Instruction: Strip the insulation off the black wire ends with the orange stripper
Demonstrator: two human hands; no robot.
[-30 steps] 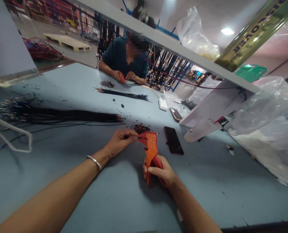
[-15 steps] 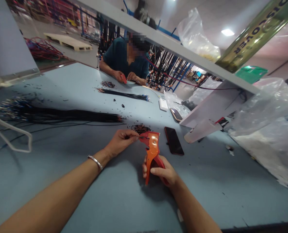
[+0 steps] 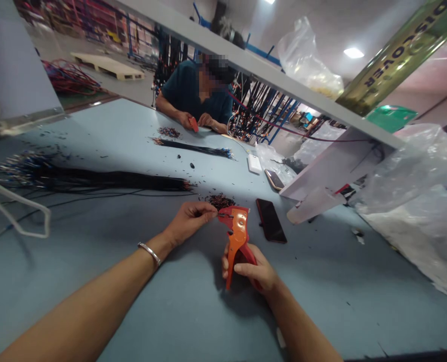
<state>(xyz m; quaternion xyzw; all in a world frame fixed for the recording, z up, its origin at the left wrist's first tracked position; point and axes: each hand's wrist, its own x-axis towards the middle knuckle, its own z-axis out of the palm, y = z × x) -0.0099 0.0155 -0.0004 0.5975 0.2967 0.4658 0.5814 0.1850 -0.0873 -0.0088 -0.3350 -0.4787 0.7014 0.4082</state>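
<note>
My right hand (image 3: 251,269) is wrapped round the handles of an orange and red wire stripper (image 3: 239,226), its jaws facing left. Thumb and fingers of my left hand (image 3: 193,219) pinch a thin dark wire (image 3: 219,214) right at the jaws; most of the wire is hidden. Just behind the jaws lies a pile of small dark and copper-coloured scraps (image 3: 220,201). A long bundle of black wires (image 3: 110,178) stretches across the table to the left, with blue and metallic tips at its far-left end and copper-coloured ends near my left hand.
A phone (image 3: 270,220) lies right of the stripper, with a second phone (image 3: 274,179) and a white adapter (image 3: 254,163) behind. Across the table (image 3: 170,306), a co-worker (image 3: 196,90) holds a red tool beside a smaller wire bundle (image 3: 193,147). Plastic bags (image 3: 415,186) fill the right side.
Almost nothing differs. The whole view has shifted slightly, and both hands keep the same hold with the wire at the stripper's jaws.
</note>
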